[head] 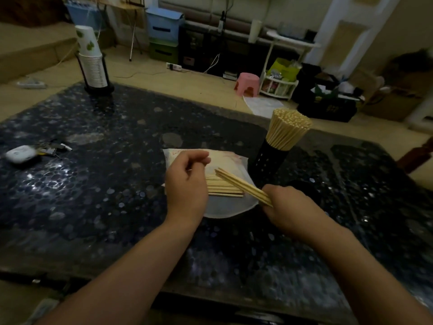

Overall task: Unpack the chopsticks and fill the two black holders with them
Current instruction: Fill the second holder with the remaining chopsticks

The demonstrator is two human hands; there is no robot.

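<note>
Dark speckled worktop (pixel 98 174) in a dim, crowded room: we hold a small bunch of chopsticks beside a holder that is already full.

Our right hand (pixel 290 205) grips the bunch of chopsticks (pixel 241 184) at its near end, and the free tips point over the white bag (pixel 229 207), where more loose chopsticks (pixel 222 187) lie. Our left hand (pixel 187 181) rests on the bag with curled fingers; we cannot tell if it pinches anything. We think the bunch may fan out and slip, because only one end is held, and a push could tip the packed black holder (pixel 269 160) just beyond. We cannot clearly see the second holder.
</note>
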